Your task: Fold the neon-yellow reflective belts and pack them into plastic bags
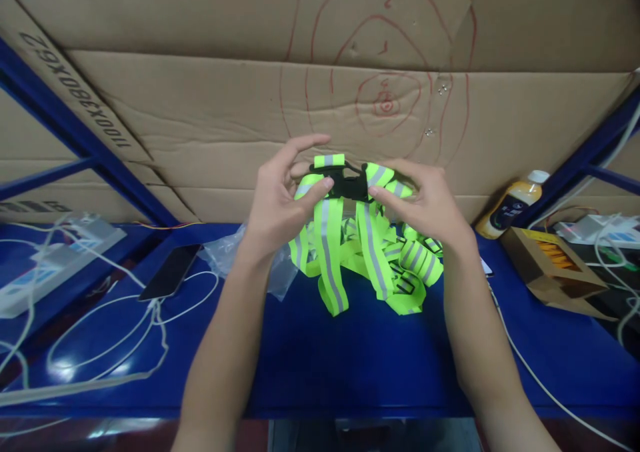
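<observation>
Both my hands hold up a neon-yellow reflective strap harness [350,252] with grey stripes above the blue table [325,359]. My left hand [280,199] pinches the strap just left of a black plastic buckle [345,182], thumb on the front. My right hand [425,205] grips the strap on the buckle's right side. The loose ends of the straps hang down and pile on the table beneath.
A clear plastic bag [235,252] lies behind my left wrist. A black phone [170,272] with white cable and power strips [55,259] sit left. A yellow bottle [510,205] and a brown cardboard box [555,272] stand right. Cardboard sheets [200,119] line the back.
</observation>
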The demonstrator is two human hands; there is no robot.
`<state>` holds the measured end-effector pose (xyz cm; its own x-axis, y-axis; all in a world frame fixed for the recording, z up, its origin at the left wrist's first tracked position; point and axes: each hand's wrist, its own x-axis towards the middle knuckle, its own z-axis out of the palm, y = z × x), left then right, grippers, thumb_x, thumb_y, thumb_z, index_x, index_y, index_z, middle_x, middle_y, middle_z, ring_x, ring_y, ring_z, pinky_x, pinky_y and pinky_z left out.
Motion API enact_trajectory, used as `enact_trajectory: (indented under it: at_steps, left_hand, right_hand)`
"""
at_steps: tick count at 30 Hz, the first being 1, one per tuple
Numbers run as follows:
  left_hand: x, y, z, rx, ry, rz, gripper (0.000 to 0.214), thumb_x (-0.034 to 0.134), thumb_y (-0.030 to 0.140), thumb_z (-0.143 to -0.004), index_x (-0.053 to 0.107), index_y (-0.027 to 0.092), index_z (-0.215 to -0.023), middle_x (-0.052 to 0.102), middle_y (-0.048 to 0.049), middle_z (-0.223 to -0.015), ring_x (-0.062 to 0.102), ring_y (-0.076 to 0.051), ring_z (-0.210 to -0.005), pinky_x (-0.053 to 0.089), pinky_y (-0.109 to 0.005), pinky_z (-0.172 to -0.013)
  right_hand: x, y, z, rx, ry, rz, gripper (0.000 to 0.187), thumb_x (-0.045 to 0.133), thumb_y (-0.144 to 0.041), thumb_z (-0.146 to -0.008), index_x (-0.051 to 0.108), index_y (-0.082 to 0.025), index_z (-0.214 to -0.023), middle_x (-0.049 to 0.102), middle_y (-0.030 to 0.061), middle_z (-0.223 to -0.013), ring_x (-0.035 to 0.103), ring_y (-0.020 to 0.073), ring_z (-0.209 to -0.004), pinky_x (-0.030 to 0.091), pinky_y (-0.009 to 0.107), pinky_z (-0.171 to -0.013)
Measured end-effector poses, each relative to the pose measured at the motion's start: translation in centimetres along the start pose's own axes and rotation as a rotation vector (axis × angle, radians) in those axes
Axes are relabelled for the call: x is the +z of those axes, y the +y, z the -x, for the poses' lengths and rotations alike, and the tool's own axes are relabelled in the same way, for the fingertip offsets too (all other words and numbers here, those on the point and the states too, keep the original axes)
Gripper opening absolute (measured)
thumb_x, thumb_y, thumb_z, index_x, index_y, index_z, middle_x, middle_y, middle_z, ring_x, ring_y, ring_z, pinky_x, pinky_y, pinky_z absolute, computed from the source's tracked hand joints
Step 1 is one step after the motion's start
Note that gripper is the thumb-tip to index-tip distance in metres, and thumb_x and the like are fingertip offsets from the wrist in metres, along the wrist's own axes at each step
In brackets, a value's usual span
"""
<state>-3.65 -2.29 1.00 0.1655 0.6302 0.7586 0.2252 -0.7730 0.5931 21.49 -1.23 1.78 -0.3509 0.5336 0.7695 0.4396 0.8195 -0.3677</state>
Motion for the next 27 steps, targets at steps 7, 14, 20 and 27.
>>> enact_trajectory:
  at_steps: [7,14,20,27]
  left_hand:
    - [0.7,-0.1,0.0,0.072,-0.016,-0.061,0.043,0.080,0.039,-0.096,0.071,0.023,-0.135,0.080,-0.0120,-0.127,0.079,-0.029,-0.116,0.063,-0.047,-0.106]
    - [0.8,-1.6,-0.3,0.104,0.056,-0.084,0.026,0.085,0.038,-0.091,0.080,0.024,-0.112,0.078,-0.0098,-0.115,0.075,-0.027,-0.109,0.064,-0.044,-0.098]
    - [0.6,-0.7,0.1,-0.120,-0.140,0.067,0.034,0.075,0.048,-0.099,0.083,0.020,-0.118,0.082,-0.0102,-0.113,0.075,-0.027,-0.106,0.061,-0.039,-0.096]
    - [0.2,0.1,0.2,-0.122,-0.193,0.082,0.034,0.079,0.046,-0.098,0.085,0.021,-0.119,0.084,-0.0089,-0.117,0.077,-0.028,-0.111,0.058,-0.036,-0.100]
  right_hand:
    - [-1.0,0.4,0.1,-0.004,-0.224,-0.062,0.036,0.071,-0.057,-0.100,0.068,-0.022,-0.094,0.066,-0.0019,-0.079,0.057,0.0157,-0.069,0.045,0.030,-0.065]
    - [-1.1,1.4,0.0,0.007,-0.057,-0.201,0.043,0.074,-0.065,-0.095,0.071,-0.022,-0.099,0.073,0.0016,-0.090,0.067,0.0196,-0.084,0.054,0.032,-0.078]
    - [-1.2,0.5,0.2,0.108,-0.097,-0.322,0.039,0.074,-0.061,-0.097,0.075,-0.023,-0.106,0.074,0.0036,-0.100,0.068,0.0208,-0.092,0.057,0.032,-0.080]
    - [-2.5,0.9,0.5,0.195,-0.274,-0.384,0.049,0.070,-0.064,-0.099,0.068,-0.020,-0.078,0.054,-0.0015,-0.071,0.045,0.0123,-0.065,0.036,0.028,-0.060]
